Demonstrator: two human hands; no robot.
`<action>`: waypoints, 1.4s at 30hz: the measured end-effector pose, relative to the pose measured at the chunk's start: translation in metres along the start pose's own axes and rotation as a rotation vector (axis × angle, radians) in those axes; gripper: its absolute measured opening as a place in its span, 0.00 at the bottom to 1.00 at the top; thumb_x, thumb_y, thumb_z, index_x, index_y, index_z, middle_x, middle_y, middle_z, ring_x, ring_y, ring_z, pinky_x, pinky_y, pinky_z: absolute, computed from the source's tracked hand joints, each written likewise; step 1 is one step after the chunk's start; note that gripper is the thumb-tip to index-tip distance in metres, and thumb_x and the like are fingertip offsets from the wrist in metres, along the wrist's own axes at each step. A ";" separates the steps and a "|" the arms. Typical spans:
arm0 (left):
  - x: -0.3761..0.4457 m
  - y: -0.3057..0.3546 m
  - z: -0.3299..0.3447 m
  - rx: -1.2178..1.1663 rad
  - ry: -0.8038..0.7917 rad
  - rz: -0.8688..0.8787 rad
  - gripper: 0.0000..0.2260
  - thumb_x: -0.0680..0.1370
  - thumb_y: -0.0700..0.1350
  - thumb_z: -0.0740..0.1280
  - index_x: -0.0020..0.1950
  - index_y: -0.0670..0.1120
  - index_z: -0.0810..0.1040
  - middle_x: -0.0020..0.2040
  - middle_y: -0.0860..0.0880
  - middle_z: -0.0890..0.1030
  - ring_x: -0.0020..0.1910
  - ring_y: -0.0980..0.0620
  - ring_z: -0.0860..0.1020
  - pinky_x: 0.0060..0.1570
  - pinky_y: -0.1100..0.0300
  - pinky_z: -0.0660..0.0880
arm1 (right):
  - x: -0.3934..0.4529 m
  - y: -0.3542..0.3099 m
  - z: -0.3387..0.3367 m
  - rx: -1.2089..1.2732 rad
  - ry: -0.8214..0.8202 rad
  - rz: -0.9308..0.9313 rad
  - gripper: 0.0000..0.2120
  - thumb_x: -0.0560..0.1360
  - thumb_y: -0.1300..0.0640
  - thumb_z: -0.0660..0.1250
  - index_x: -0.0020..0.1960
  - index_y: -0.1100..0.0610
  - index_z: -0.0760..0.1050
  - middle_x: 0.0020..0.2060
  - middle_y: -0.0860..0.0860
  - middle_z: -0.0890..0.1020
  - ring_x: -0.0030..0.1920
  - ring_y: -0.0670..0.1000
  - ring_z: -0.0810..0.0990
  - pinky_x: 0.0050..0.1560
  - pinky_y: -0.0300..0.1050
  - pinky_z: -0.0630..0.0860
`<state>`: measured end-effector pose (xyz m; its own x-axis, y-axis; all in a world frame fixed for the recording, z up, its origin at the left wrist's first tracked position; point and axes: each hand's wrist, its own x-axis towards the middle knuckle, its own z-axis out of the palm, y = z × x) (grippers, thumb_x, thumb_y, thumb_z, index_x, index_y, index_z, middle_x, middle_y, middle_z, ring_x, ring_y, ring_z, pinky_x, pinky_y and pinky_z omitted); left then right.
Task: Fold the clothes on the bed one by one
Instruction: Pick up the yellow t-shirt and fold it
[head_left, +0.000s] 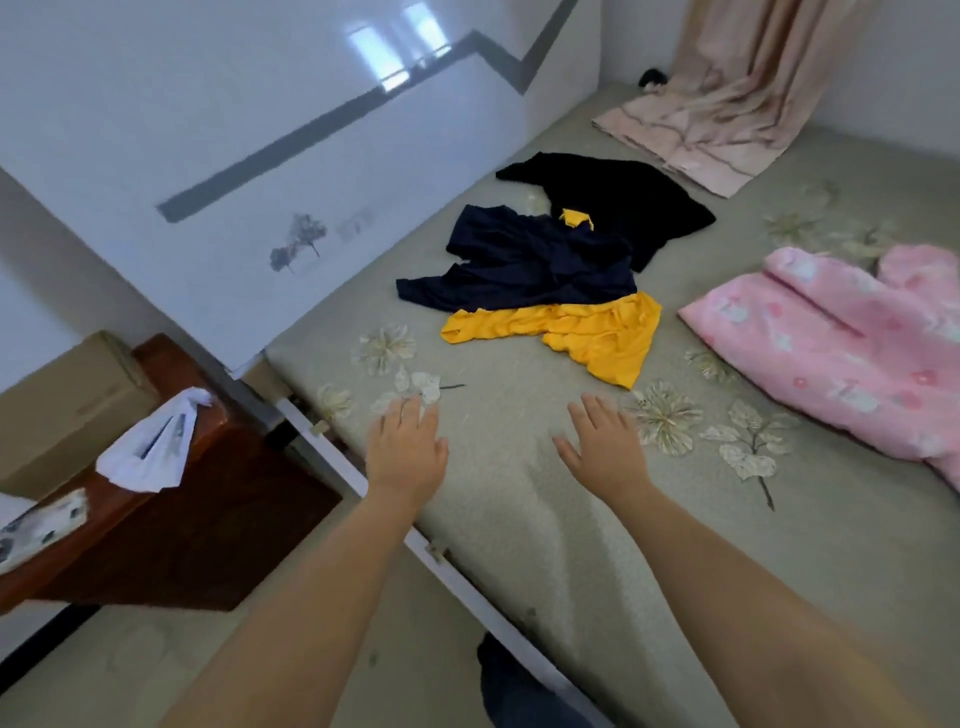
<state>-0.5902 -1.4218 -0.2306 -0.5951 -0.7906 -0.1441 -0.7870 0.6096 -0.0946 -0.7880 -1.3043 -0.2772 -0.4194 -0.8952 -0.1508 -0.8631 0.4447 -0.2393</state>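
Far left, a brown wooden nightstand (171, 525) carries a white tissue bag (150, 452), a cardboard box (67, 405) behind it. Over the bed (519, 519), the left hand (408, 447) hovers, fingers straight and spread, holding nothing. The right hand (605, 441) matches it, palm down, also empty. Just beyond them lie 3 garments in a heap: navy shirt (530, 265) over yellow shirt (587, 332), black shirt (618, 208) behind, possibly overlapping. Right edge: a pink blanket (831, 343), and a peach curtain (727, 104) trailing onto the bed.
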 end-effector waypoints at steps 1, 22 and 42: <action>0.023 -0.004 0.004 0.008 -0.021 0.024 0.23 0.80 0.51 0.51 0.74 0.46 0.56 0.74 0.45 0.58 0.73 0.48 0.55 0.70 0.53 0.54 | 0.019 0.000 0.005 0.011 -0.014 0.036 0.27 0.80 0.45 0.50 0.74 0.57 0.53 0.75 0.54 0.54 0.75 0.53 0.50 0.72 0.50 0.48; 0.325 -0.002 0.234 -0.231 -0.163 0.528 0.24 0.76 0.51 0.54 0.67 0.38 0.70 0.68 0.37 0.69 0.68 0.38 0.67 0.66 0.42 0.59 | 0.242 0.087 0.141 -0.072 -0.080 0.682 0.22 0.79 0.50 0.56 0.70 0.58 0.63 0.73 0.57 0.61 0.73 0.57 0.56 0.70 0.52 0.49; 0.313 0.007 0.214 -0.358 -0.100 0.814 0.21 0.72 0.42 0.61 0.60 0.32 0.74 0.59 0.31 0.75 0.58 0.30 0.73 0.55 0.33 0.68 | 0.075 0.022 0.130 -0.100 -0.525 0.775 0.10 0.77 0.59 0.57 0.54 0.59 0.74 0.51 0.55 0.79 0.59 0.55 0.72 0.70 0.52 0.45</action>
<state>-0.7472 -1.6531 -0.4869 -0.9877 -0.1016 -0.1190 -0.1403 0.9120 0.3856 -0.8024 -1.3578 -0.4182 -0.7272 -0.2122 -0.6528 -0.4273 0.8842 0.1885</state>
